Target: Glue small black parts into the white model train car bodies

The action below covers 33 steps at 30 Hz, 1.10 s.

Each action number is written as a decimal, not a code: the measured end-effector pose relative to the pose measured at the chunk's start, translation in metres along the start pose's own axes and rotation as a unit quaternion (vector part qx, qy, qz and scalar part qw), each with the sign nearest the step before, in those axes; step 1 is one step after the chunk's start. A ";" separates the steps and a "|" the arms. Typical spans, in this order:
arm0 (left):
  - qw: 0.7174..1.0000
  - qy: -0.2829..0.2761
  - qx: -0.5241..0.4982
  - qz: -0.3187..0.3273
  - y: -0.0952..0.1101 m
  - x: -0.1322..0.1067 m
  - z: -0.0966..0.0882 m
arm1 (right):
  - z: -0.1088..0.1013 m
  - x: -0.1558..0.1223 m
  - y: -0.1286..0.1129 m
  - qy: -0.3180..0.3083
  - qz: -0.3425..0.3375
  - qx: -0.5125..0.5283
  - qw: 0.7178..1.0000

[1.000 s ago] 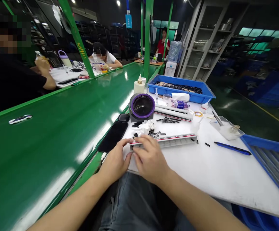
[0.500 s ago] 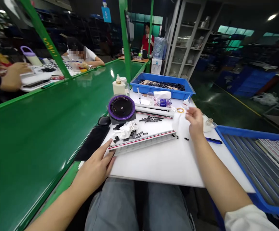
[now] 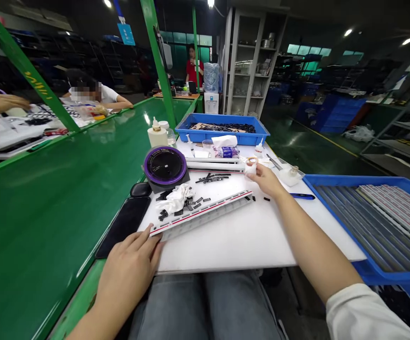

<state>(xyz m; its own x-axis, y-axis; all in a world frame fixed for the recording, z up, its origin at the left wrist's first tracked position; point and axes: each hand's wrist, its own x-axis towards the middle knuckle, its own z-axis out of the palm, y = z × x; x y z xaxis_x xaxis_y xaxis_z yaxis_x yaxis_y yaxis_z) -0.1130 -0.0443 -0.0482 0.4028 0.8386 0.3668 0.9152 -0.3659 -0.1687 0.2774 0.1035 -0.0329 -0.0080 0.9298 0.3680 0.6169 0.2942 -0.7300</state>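
Note:
A long white model train body with a red stripe lies slantwise on the white worktable. My left hand rests at its near end, fingertips pressed on it. Reaching out to the far side, my right hand is closed round a small white bottle. Small black parts and a crumpled white tissue lie beside the train body.
A purple-rimmed round device, a black phone, two white strips, a blue pen and a blue bin sit on the table. A blue tray of train bodies stands right. The green conveyor runs left; other people work beyond.
My right hand left the train body, reached to the table's far side and closed on the small white bottle. My left hand slid to the body's near end. The view swung right.

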 end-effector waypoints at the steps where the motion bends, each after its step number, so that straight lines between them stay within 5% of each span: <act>1: 1.000 0.007 -0.003 -0.006 0.001 -0.001 0.000 | 0.000 0.000 -0.004 -0.015 0.002 0.064 0.998; 3: 1.000 0.009 -0.013 -0.021 0.003 -0.001 -0.003 | 0.000 -0.003 -0.017 -0.057 0.020 0.196 0.979; 8: 0.996 -0.034 -0.066 -0.050 0.007 0.005 -0.017 | -0.006 -0.012 -0.076 -0.045 0.004 0.380 0.924; 10: 0.993 -0.030 -0.087 -0.069 0.008 0.010 -0.019 | -0.001 -0.012 -0.105 -0.101 -0.018 0.461 0.882; 14: 0.987 -0.007 -0.118 -0.112 0.011 0.014 -0.014 | 0.043 -0.012 -0.151 -0.208 0.023 0.605 0.768; 16: 0.985 0.015 -0.125 -0.117 0.012 0.013 -0.009 | 0.076 -0.019 -0.162 -0.240 0.057 0.622 0.743; 18: 0.985 0.033 -0.126 -0.113 0.014 0.011 -0.004 | 0.105 -0.031 -0.165 -0.228 0.067 0.612 0.754; 20: 0.985 0.044 -0.124 -0.112 0.015 0.009 -0.002 | 0.124 -0.046 -0.163 -0.165 0.054 0.576 0.799; 23: 0.984 0.048 -0.125 -0.117 0.015 0.009 -0.002 | 0.133 -0.068 -0.159 -0.071 -0.021 0.457 0.886; 25: 0.983 0.045 -0.128 -0.123 0.015 0.010 -0.002 | 0.131 -0.077 -0.158 -0.052 -0.112 0.370 0.921; 28: 0.982 0.054 -0.134 -0.121 0.015 0.010 -0.001 | 0.131 -0.083 -0.160 -0.028 -0.227 0.288 0.930; 33: 0.981 0.068 -0.138 -0.120 0.015 0.010 0.002 | 0.138 -0.083 -0.164 0.003 -0.265 0.216 0.940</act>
<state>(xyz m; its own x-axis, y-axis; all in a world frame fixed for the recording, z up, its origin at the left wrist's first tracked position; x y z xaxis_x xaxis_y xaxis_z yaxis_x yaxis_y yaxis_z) -0.0955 -0.0407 -0.0492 0.1557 0.8589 0.4879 0.9434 -0.2757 0.1843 0.0683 0.0084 -0.0227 -0.2186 0.6273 0.7475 0.1503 0.7785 -0.6094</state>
